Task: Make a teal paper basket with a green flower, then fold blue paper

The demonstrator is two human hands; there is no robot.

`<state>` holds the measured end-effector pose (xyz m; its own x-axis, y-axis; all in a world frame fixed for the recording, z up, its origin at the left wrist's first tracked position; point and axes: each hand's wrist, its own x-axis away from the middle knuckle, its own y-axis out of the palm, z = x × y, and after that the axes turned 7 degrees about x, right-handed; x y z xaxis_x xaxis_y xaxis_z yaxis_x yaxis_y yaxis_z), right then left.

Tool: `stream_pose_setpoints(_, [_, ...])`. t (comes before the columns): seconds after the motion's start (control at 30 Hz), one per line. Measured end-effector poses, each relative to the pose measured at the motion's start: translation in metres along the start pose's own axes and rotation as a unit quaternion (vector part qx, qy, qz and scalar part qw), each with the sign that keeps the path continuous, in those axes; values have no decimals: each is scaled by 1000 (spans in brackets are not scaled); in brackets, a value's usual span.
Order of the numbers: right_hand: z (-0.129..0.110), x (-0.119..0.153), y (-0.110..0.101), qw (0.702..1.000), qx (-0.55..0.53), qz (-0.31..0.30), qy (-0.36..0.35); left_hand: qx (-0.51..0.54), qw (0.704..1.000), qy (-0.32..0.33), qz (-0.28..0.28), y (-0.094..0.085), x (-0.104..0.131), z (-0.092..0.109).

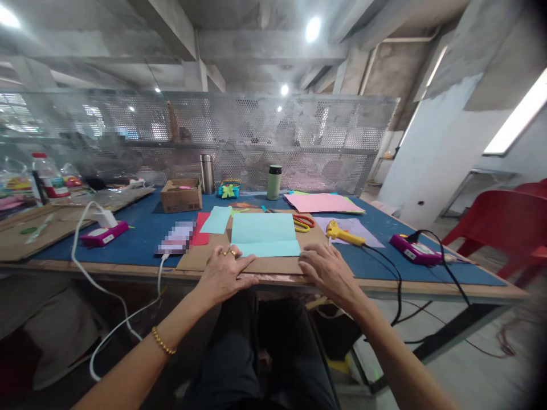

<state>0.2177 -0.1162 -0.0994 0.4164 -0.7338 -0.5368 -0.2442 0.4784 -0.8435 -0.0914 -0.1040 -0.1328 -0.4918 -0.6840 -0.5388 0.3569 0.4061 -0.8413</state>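
Note:
A light blue sheet (264, 229) with a crease across its lower part lies on brown cardboard (273, 266) at the table's front edge. At its lower left corner rests my left hand (226, 271), fingers apart, with rings on it and nothing held. My right hand (327, 272) lies at the lower right corner, its fingers spread and slightly bent, holding nothing. Behind the sheet's right side are scissors (304, 222) with red and yellow handles. A smaller light blue piece (217, 220) lies to the left, partly over red paper (200, 230).
A yellow glue gun (345, 233) lies on purple paper (371, 229) at right, its black cord hanging over the edge. Pink sheets (323, 202), a green bottle (274, 182), a steel flask (207, 173) and a cardboard box (181, 196) stand farther back. A phone (176, 238) is at left.

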Motion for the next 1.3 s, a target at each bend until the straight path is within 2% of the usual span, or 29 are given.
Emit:
stream_pose_setpoints(0.1, [3, -20, -5, 996, -32, 12, 80, -1, 1000, 4, 0, 1, -1, 0])
stream_pose_setpoints(0.13, [1, -30, -5, 993, -44, -13, 110, -3, 1000, 6, -2, 1, -1, -1])
stream_pose_setpoints(0.2, [-7, -50, -3, 984, -37, -101, 142, -8, 1000, 5, -5, 1, -1, 0])
stream_pose_setpoints(0.3, [-22, -72, 5, 973, -12, -201, 112, -7, 1000, 1, -7, 0, 0, 0])
stream_pose_setpoints(0.4, [-32, -83, 11, 966, 21, -234, 112, -5, 1000, 4, -6, 0, 0, 0])
stream_pose_setpoints(0.53, [-25, -91, 10, 954, 19, -278, 108, -7, 1000, 4, -6, 1, 0, 0])
stream_pose_setpoints(0.8, [7, -88, 12, 936, -61, -320, 131, -15, 1000, 1, -8, 0, 1, 2])
stream_pose_setpoints(1.03, [21, -78, 2, 920, -106, -334, 172, -14, 1000, -1, -8, 0, 1, 1])
stream_pose_setpoints(1.23, [39, -70, -7, 918, -96, -329, 197, -8, 1000, 2, -7, 0, 1, 1])
stream_pose_setpoints(1.3, [45, -69, -10, 927, -81, -307, 198, -7, 1000, 1, -11, -1, 1, 2])
